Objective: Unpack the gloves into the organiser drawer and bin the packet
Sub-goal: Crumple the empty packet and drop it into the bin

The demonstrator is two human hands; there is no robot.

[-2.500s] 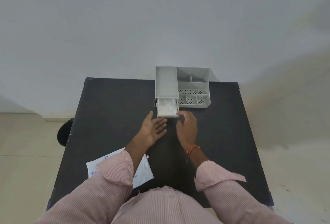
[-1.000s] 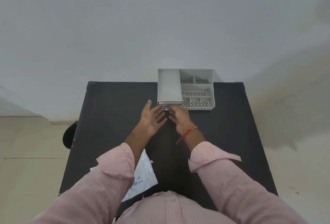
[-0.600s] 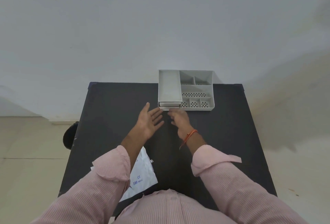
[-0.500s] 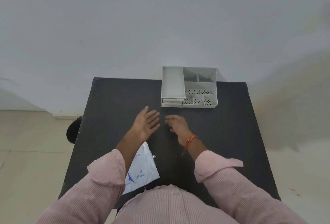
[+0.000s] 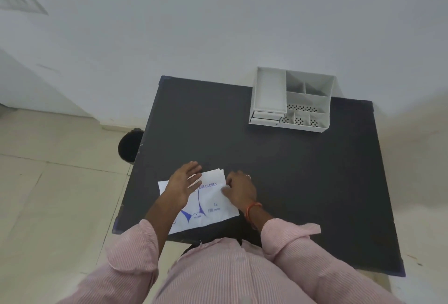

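Note:
A flat white glove packet point(image 5: 211, 203) with blue print lies near the front left of the black table point(image 5: 303, 170). My left hand point(image 5: 184, 183) hovers open over the packet's left part, fingers spread. My right hand point(image 5: 240, 188) rests at the packet's right edge, thumb on it; whether it grips the packet is unclear. The grey organiser point(image 5: 292, 101) stands at the table's far edge, and its drawer point(image 5: 265, 117) at the lower left is pushed in. No gloves are visible.
A dark round bin point(image 5: 128, 146) stands on the tiled floor just left of the table. A pale wall runs behind the table and organiser.
The drawer, open with white gloves inside, was pushed shut. Both hands then drew back from the organiser to the packet at the front left. The view has swung left.

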